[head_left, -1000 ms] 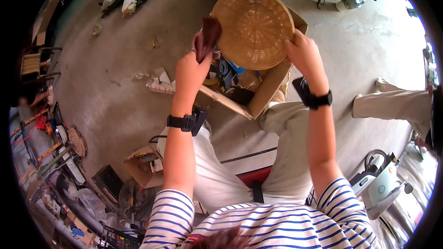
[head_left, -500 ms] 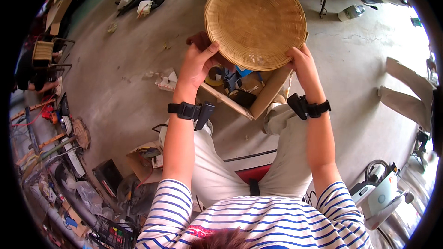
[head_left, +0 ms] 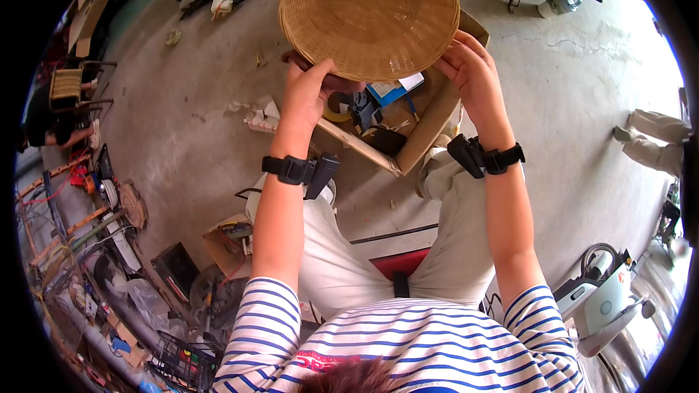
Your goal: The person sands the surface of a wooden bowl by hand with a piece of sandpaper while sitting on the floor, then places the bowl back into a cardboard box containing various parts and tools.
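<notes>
A round, shallow wicker basket [head_left: 368,14] is held up in front of me, its inside facing me and its far rim cut off by the picture's top. My left hand [head_left: 309,91] grips the near left rim, thumb on the near side and the other fingers mostly hidden. At the right rim, my right hand [head_left: 472,76] has its fingertips and thumb against the edge, more loosely. Beneath the basket sits an open cardboard box [head_left: 426,138], partly covered by it. In the box lie a tape roll [head_left: 336,113], a blue flat item [head_left: 393,92] and several dark objects.
Crumpled white packaging [head_left: 263,115] lies left of the box. A smaller cardboard box [head_left: 226,247] and clutter fill the lower left. A white scooter [head_left: 601,306] stands at lower right. Another person's legs [head_left: 655,138] show at far right; a seated person is at far left.
The basket has moved left and away, uncovering more of the box. My right hand's fingers have shifted and loosened along the rim. The person's legs at the right have changed position.
</notes>
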A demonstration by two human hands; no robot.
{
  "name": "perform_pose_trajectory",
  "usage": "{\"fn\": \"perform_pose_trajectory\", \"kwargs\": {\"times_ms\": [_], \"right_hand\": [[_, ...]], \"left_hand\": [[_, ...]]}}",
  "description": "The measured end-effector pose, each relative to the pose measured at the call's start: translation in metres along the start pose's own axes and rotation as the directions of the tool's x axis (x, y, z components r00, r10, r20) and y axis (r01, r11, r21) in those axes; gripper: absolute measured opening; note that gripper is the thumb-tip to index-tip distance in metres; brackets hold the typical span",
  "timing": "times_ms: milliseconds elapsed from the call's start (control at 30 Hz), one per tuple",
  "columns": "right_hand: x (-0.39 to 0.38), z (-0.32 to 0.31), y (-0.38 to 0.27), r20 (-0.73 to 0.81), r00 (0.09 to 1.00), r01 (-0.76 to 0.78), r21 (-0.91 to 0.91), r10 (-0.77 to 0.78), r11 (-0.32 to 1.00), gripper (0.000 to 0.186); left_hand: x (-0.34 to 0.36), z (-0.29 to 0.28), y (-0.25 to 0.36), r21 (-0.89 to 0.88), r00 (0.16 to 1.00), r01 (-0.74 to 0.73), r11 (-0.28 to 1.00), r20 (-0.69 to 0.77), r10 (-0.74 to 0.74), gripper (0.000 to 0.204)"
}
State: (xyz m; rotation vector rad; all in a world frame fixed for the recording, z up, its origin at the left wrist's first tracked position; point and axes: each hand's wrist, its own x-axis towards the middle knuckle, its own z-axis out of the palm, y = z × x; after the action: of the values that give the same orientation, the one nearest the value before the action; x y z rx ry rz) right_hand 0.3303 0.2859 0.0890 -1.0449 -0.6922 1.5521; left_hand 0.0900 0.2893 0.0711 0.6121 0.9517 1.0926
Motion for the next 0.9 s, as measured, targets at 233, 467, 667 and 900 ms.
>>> {"fn": "perform_pose_trajectory", "kwargs": {"times_ms": [233, 467, 667, 900], "right_hand": [[0.004, -0.005, 0.012, -0.118, 0.984, 0.084, -0.337, -0.131, 0.938, 0.031], [0.005, -0.003, 0.014, -0.151, 0.960, 0.094, -0.619, -0.236, 0.779, 0.024], [0.002, 0.001, 0.013, 0.035, 0.834, 0.182, -0.959, -0.551, 0.215, 0.020], [0.005, -0.001, 0.007, 0.045, 0.717, 0.335, -0.897, -0.695, 0.287, 0.012]], "left_hand": [[-0.002, 0.006, 0.000, 0.023, 0.997, -0.027, 0.999, -0.078, 0.028, 0.025], [0.003, -0.002, -0.009, 0.007, 0.995, -0.055, 0.998, -0.080, 0.055, 0.027], [0.000, -0.001, -0.014, 0.053, 0.989, -0.096, 0.994, -0.106, 0.101, 0.032], [-0.003, 0.005, -0.010, -0.067, 0.994, -0.114, 0.991, -0.010, 0.113, 0.031]]}}
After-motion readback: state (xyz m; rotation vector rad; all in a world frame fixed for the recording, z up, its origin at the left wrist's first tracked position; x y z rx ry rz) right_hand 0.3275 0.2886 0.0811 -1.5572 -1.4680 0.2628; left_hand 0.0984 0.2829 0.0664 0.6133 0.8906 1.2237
